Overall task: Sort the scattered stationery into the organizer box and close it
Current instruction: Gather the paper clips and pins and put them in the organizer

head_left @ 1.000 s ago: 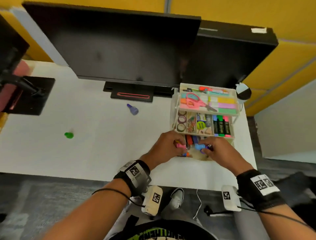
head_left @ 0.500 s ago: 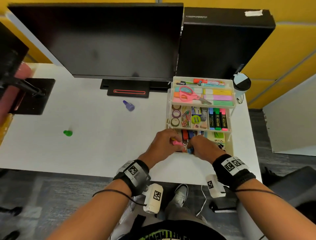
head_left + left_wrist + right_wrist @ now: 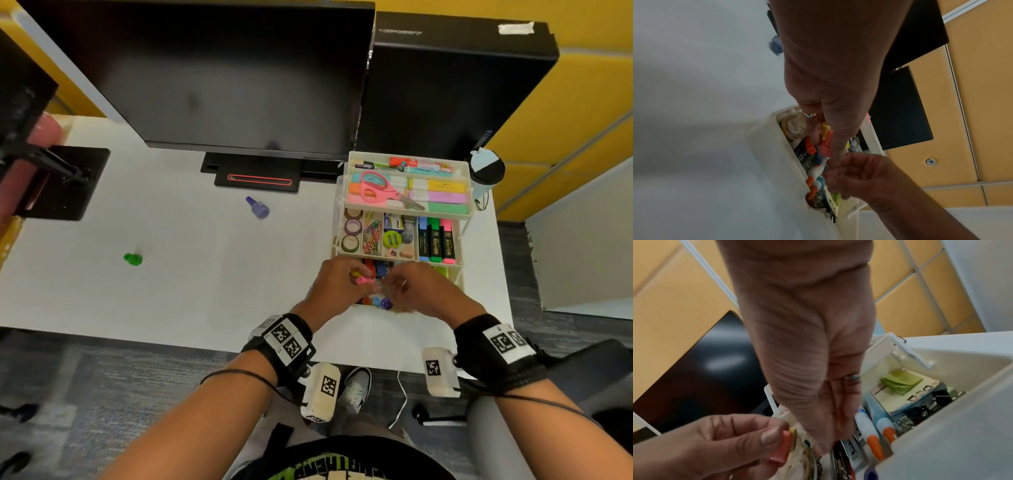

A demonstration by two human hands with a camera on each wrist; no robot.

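The white organizer box [image 3: 460, 275] stands open on the desk's right, its upper trays stepped back. Both hands hover over its bottom compartment. My left hand [image 3: 356, 279] pinches a pink pin-shaped piece [image 3: 826, 145] together with a yellow one [image 3: 825, 128]. The right hand [image 3: 394, 286] reaches into the compartment with its fingers [image 3: 840, 404] fairly straight and nothing seen held. Blue and purple pieces [image 3: 381, 303] lie at the compartment's front. On the desk, a purple piece [image 3: 257, 207] and a green piece [image 3: 133, 259] lie loose.
A dark monitor [image 3: 222, 75] and its base [image 3: 257, 176] stand behind. A black computer case [image 3: 452, 92] is behind the box and a cup [image 3: 486, 169] is at its right. A black stand [image 3: 58, 181] sits far left. The bottom compartment holds glue tubes [image 3: 869, 428], sticky notes [image 3: 900, 382] and clips.
The right hand has moved left to meet the left hand over the bottom compartment. The blue piece it held a second ago now lies in the compartment. The left hand keeps its pink piece.
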